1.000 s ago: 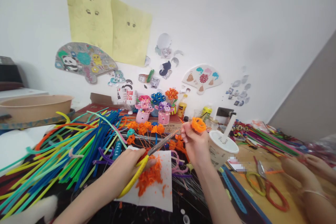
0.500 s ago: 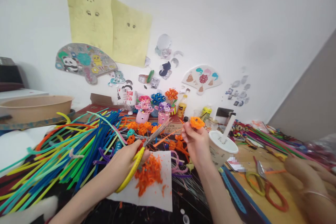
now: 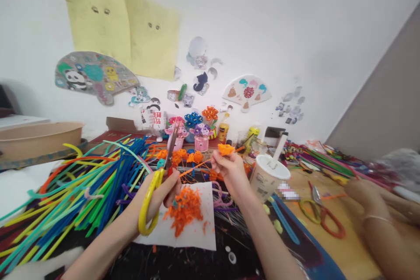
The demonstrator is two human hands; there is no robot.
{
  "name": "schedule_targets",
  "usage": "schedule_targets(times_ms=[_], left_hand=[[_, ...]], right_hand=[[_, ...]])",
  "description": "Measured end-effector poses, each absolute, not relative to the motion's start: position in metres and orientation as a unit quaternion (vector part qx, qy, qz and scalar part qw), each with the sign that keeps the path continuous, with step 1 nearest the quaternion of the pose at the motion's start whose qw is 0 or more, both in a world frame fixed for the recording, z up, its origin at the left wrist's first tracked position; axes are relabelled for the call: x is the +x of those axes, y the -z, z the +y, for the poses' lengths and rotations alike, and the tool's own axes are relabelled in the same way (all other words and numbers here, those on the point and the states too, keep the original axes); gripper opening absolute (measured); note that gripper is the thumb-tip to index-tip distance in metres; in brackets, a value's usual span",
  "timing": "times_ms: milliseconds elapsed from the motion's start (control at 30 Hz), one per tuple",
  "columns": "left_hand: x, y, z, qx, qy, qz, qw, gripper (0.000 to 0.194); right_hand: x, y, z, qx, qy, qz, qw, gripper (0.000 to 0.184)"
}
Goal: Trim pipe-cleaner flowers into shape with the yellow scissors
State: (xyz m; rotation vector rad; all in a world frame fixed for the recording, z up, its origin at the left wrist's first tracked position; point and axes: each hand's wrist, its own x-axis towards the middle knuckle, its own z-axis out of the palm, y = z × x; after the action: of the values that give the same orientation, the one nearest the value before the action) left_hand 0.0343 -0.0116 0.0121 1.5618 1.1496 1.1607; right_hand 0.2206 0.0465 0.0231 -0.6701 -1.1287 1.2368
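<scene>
My left hand (image 3: 168, 186) is closed around yellow-handled scissors (image 3: 149, 210), whose blades point up and away. Its thumb and fingers also seem to pinch the end of an orange pipe cleaner stem (image 3: 194, 169), which runs across to the other hand. Between the fingertips of my right hand (image 3: 233, 176) is an orange pipe cleaner flower (image 3: 226, 149). Below the hands lies a white sheet of paper (image 3: 203, 238) with a heap of orange fuzzy clippings (image 3: 184, 212) on it. More orange flowers (image 3: 179, 157) lie just behind.
Bundles of coloured pipe cleaners (image 3: 95, 197) cover the left side. A lidded cup with a straw (image 3: 271, 170) stands close beside my right forearm. Flower pots (image 3: 201, 143) line the back. Another person's hand (image 3: 364, 197) is at the right, near orange-and-yellow scissors (image 3: 331, 223).
My left hand has turned the scissors upright and taken the stem's end. The flower in my right hand has moved slightly left and tilted. The camera view has shifted a little.
</scene>
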Motion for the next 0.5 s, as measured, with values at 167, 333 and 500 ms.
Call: schedule_targets(times_ms=[167, 333, 500], left_hand=[[0.032, -0.009, -0.006, 0.621, -0.476, 0.481, 0.395, 0.042], [0.030, -0.015, -0.007, 0.617, -0.495, 0.471, 0.391, 0.042], [0.032, -0.016, -0.009, 0.617, -0.499, 0.458, 0.401, 0.042]], right_hand=[[0.226, -0.025, 0.051, -0.339, -0.523, -0.541, 0.565, 0.032], [0.282, -0.033, 0.012, -0.497, -0.353, -0.738, 0.289, 0.030], [0.370, -0.011, -0.017, -0.749, -0.013, -0.638, 0.179, 0.026]])
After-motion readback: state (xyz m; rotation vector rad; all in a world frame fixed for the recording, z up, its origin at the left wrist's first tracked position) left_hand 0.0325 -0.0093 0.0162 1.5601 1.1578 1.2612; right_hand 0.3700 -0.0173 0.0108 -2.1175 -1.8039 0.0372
